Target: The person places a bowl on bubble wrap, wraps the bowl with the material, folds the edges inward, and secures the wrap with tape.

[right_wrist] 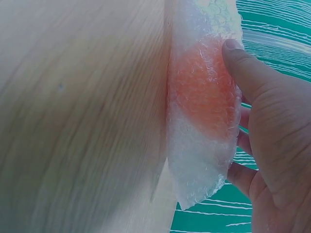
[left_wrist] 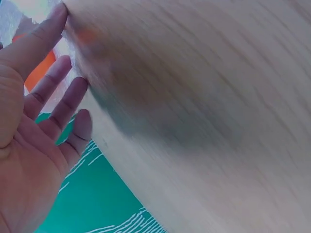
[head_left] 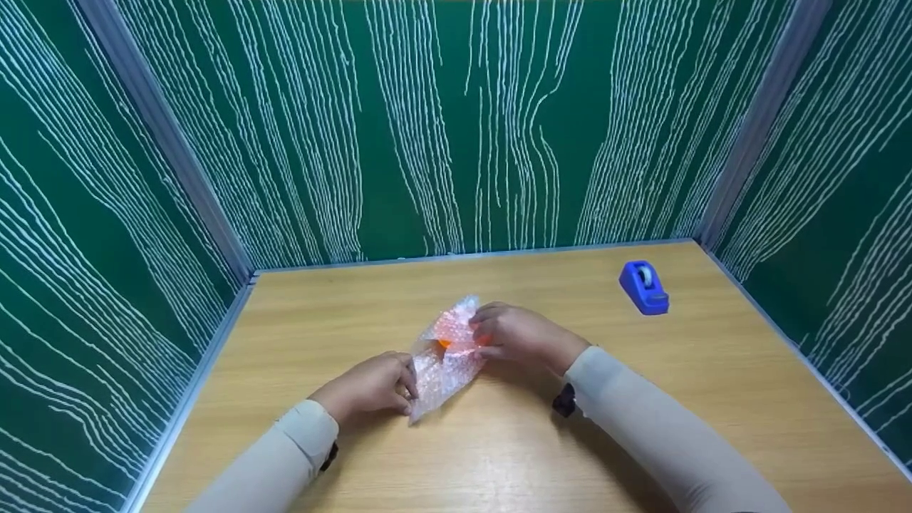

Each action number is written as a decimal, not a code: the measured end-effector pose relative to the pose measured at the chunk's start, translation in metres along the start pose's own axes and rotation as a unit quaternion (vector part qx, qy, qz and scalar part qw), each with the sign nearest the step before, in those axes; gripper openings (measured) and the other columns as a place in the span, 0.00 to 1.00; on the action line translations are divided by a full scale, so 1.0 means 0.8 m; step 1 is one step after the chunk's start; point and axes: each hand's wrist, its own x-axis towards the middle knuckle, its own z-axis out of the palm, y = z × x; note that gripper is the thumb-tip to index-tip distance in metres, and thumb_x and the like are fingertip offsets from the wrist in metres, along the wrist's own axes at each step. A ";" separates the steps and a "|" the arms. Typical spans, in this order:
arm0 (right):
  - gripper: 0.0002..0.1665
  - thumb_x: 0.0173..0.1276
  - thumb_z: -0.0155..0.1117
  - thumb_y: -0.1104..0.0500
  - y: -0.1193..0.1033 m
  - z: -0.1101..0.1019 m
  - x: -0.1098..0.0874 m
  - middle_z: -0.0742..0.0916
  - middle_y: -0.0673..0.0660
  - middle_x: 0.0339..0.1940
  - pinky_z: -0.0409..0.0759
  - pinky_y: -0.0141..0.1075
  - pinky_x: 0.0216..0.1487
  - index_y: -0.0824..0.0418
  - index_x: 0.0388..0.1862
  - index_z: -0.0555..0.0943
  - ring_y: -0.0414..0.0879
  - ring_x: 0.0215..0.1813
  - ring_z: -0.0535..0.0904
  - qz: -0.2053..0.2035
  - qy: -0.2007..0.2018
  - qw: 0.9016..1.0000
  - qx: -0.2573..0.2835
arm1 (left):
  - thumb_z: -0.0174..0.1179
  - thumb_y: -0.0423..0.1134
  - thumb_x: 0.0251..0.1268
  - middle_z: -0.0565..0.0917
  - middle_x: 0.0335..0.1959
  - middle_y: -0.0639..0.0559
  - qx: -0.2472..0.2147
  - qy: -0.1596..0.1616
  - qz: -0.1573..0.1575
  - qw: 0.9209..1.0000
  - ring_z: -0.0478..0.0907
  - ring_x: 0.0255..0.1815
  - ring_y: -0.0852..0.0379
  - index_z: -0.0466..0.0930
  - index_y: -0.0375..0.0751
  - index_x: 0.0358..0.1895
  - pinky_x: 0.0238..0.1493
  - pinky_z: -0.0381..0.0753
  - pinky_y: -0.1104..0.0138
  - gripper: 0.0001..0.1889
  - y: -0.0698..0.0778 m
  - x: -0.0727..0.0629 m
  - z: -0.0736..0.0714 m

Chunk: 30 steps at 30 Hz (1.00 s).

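Wrapping an orange object (left_wrist: pixel 39 72) in bubble wrap (head_left: pixel 443 376), seemingly, the left hand (head_left: pixel 369 385) pinched one end likely needing folding, while the right hand (head_left: pixel 524 333) gripped the covered middle.

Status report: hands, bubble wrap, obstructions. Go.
Left hand touching bubble wrap, right hand gripping it. Orange item partly covered. Blue tape dispenser off to the right, no obstruction seen.

Visible were one left hand (head_left: pixel 374 385), one right hand (head_left: pixel 520 331), two pale sleeves (head_left: pixel 662 420), two dark cuff items (head_left: pixel 564 401), one piece of bubble wrap (head_left: pixel 456 367), one orange object (left_wrist: pixel 39 70), one blue tape dispenser (head_left: pixel 634 295) with one roll (head_left: pixel 645 276), one wooden table (head_left: pixel 320 320), three green walls (head_left: pixel 406 128) and two grey posts (head_left: pixel 169 135)
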 end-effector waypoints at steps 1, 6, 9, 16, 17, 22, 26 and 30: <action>0.17 0.82 0.76 0.45 0.000 0.000 0.000 0.92 0.57 0.71 0.77 0.53 0.86 0.56 0.56 0.95 0.57 0.81 0.82 0.000 0.000 1.000 0.000 | 0.84 0.41 0.66 0.81 0.41 0.59 0.006 0.002 0.005 1.000 0.73 0.42 0.63 0.98 0.48 0.41 0.54 0.81 0.63 0.05 0.000 0.000 0.001; 0.17 0.82 0.76 0.46 0.000 0.001 0.001 0.92 0.56 0.71 0.77 0.53 0.86 0.55 0.57 0.96 0.56 0.82 0.82 0.008 -0.004 1.000 0.002 | 0.79 0.38 0.73 0.84 0.40 0.58 0.039 0.015 0.009 0.999 0.77 0.40 0.63 0.97 0.49 0.43 0.56 0.88 0.60 0.01 0.000 -0.001 0.005; 0.17 0.81 0.76 0.45 -0.001 0.000 0.001 0.91 0.56 0.72 0.78 0.53 0.85 0.54 0.57 0.96 0.56 0.82 0.82 0.011 -0.004 1.000 0.002 | 0.77 0.34 0.75 0.89 0.43 0.59 0.050 0.021 0.004 0.999 0.83 0.44 0.62 0.97 0.49 0.46 0.61 0.91 0.55 0.05 0.000 -0.003 0.005; 0.17 0.81 0.77 0.45 0.000 0.002 0.003 0.94 0.56 0.67 0.80 0.53 0.84 0.56 0.56 0.95 0.56 0.80 0.84 -0.011 0.005 1.000 -0.017 | 0.71 0.30 0.78 0.94 0.47 0.55 0.062 0.053 0.040 0.996 0.87 0.51 0.57 0.96 0.47 0.49 0.62 0.91 0.55 0.08 -0.003 -0.003 0.004; 0.18 0.81 0.77 0.45 0.000 0.002 0.004 0.94 0.56 0.67 0.80 0.52 0.83 0.55 0.56 0.95 0.56 0.80 0.84 -0.012 0.004 1.000 -0.021 | 0.71 0.31 0.78 0.93 0.47 0.55 0.060 0.059 0.041 0.996 0.85 0.52 0.57 0.96 0.47 0.49 0.62 0.90 0.56 0.08 -0.003 -0.002 0.004; 0.18 0.82 0.75 0.43 -0.002 0.000 0.005 0.94 0.55 0.68 0.80 0.52 0.84 0.54 0.57 0.95 0.55 0.81 0.83 -0.007 -0.002 1.000 -0.024 | 0.71 0.35 0.81 0.86 0.50 0.61 0.032 0.081 0.007 0.996 0.75 0.54 0.60 0.98 0.52 0.51 0.60 0.86 0.62 0.08 -0.002 -0.001 0.003; 0.17 0.82 0.75 0.44 -0.005 -0.002 0.004 0.94 0.55 0.68 0.79 0.53 0.85 0.54 0.57 0.95 0.55 0.81 0.83 0.000 -0.006 1.000 -0.020 | 0.70 0.36 0.83 0.84 0.53 0.63 0.015 0.077 -0.013 0.997 0.74 0.56 0.61 0.98 0.54 0.54 0.62 0.86 0.63 0.10 0.003 0.002 0.001; 0.17 0.82 0.75 0.45 -0.005 -0.003 0.004 0.94 0.55 0.68 0.78 0.53 0.85 0.54 0.56 0.95 0.55 0.82 0.82 0.000 -0.008 1.000 -0.021 | 0.69 0.36 0.84 0.82 0.56 0.64 -0.004 0.081 -0.026 0.996 0.73 0.60 0.60 0.97 0.56 0.56 0.66 0.86 0.62 0.11 0.006 0.005 0.000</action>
